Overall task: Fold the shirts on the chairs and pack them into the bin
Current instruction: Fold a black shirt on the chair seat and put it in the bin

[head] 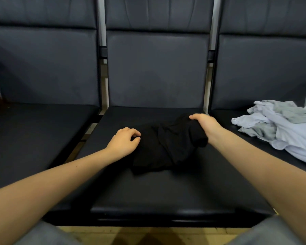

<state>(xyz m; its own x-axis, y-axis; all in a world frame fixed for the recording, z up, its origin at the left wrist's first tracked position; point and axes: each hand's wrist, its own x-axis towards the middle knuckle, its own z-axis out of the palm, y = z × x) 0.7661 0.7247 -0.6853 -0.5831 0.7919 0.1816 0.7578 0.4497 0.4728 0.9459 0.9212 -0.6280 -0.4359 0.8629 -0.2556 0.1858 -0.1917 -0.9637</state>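
A crumpled black shirt [166, 147] lies in the middle of the centre chair seat [166, 197]. The right hand [204, 123] grasps its far right part, bunched cloth hanging below the curled fingers, while the left hand [125, 141] pinches its left edge. A heap of pale shirts [279, 128] lies on the right chair seat [224, 115], towards its back edge.

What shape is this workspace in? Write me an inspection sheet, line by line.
Surface: middle chair seat, dark padded, holds the work.
Job's things: black shirt crumpled on the middle seat; pale shirts heaped unfolded on the right seat; bin not in view.
Clutter: nothing seen.
Hands: left hand fingers curled at the black shirt's left edge; right hand grips its far right part.
Cables: nothing seen.
Surroundings: left chair seat, chair backs, wooden floor.
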